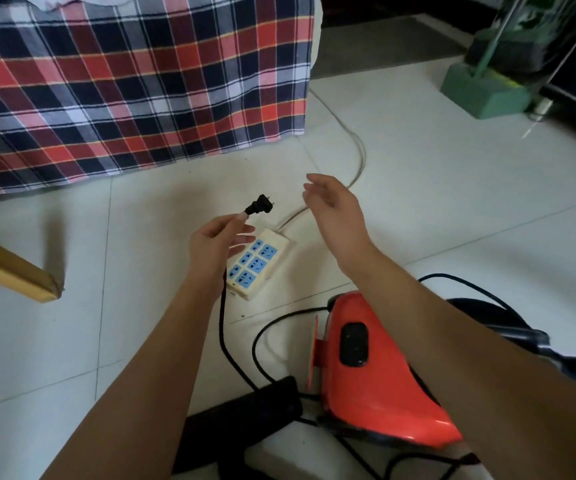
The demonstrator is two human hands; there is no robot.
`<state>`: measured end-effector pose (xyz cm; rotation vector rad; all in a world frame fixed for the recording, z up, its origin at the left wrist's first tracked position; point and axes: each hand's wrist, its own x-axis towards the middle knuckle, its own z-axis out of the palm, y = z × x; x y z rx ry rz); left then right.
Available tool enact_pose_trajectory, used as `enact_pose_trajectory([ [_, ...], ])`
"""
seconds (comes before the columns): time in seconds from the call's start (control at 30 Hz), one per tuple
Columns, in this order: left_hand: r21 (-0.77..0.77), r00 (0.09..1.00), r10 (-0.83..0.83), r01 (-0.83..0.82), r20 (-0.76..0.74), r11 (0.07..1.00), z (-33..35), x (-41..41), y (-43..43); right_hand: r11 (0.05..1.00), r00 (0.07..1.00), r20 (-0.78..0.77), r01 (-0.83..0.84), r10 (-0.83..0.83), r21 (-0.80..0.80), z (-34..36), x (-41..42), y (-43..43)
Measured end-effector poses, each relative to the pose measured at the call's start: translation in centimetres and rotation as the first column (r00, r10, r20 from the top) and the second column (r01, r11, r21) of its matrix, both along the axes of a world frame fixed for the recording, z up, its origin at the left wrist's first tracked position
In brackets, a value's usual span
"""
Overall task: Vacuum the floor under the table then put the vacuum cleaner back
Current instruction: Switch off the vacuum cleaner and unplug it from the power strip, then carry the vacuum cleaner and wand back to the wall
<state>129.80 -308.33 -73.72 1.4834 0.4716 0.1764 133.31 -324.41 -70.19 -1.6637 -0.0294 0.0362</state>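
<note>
My left hand (215, 242) pinches the black power plug (261, 205) by its cord end, prongs pointing up and right, held above the floor. The black cord (223, 327) runs down from that hand to the red vacuum cleaner (366, 368), which lies on the white tiles at the lower right. A cream power strip (261, 263) with blue sockets lies on the floor just below the plug. My right hand (335, 209) hovers open to the right of the plug, touching nothing.
A plaid cloth (134, 81) hangs to the floor at the upper left. A wooden leg (13, 271) stands at the left edge. The strip's pale cable (359, 150) curves away behind. A green block and stand (483, 91) sit at the upper right. Black vacuum parts (245, 417) lie by my arms.
</note>
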Motion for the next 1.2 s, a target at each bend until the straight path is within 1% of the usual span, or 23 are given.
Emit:
enact_pose_trajectory([
  [0.13, 0.0, 0.998, -0.043, 0.043, 0.035, 0.999, 2.0, -1.7, -2.6, 0.999, 0.998, 0.046, -0.035, 0.035, 0.004, 3.9, -2.7, -4.4],
  [0.27, 0.014, 0.994, -0.086, 0.085, 0.069, 0.996, 3.4, -3.4, -5.9, 0.996, 0.993, 0.08, -0.078, 0.081, -0.041, 6.4, -5.3, -8.6],
  [0.43, 0.064, 0.989, -0.116, 0.111, 0.088, 0.992, 4.6, -5.6, -10.0, 0.993, 0.986, 0.123, -0.106, 0.112, -0.06, 7.0, -8.2, -13.7],
  [0.63, 0.192, 0.982, -0.17, 0.153, 0.079, 0.969, 5.4, -8.6, -13.7, 0.983, 0.979, 0.117, -0.159, 0.169, -0.087, 5.8, -10.4, -19.5],
  [0.77, 0.25, 0.987, -0.145, 0.124, 0.065, 0.96, 5.9, -10.7, -15.6, 0.973, 0.97, 0.115, -0.2, 0.213, -0.114, 5.2, -10.9, -22.5],
  [0.93, 0.308, 0.995, -0.084, 0.064, 0.05, 0.949, 6.5, -13.0, -17.2, 0.968, 0.967, 0.118, -0.211, 0.227, -0.138, 4.3, -11.1, -25.2],
  [1.1, 0.32, 0.998, -0.033, 0.015, 0.048, 0.947, 6.7, -14.7, -19.0, 0.971, 0.969, 0.114, -0.204, 0.219, -0.125, 3.5, -11.7, -26.4],
  [1.2, 0.297, 0.998, -0.021, 0.003, 0.057, 0.955, 6.6, -15.3, -19.6, 0.979, 0.974, 0.125, -0.179, 0.191, -0.102, 2.9, -12.8, -27.2],
])
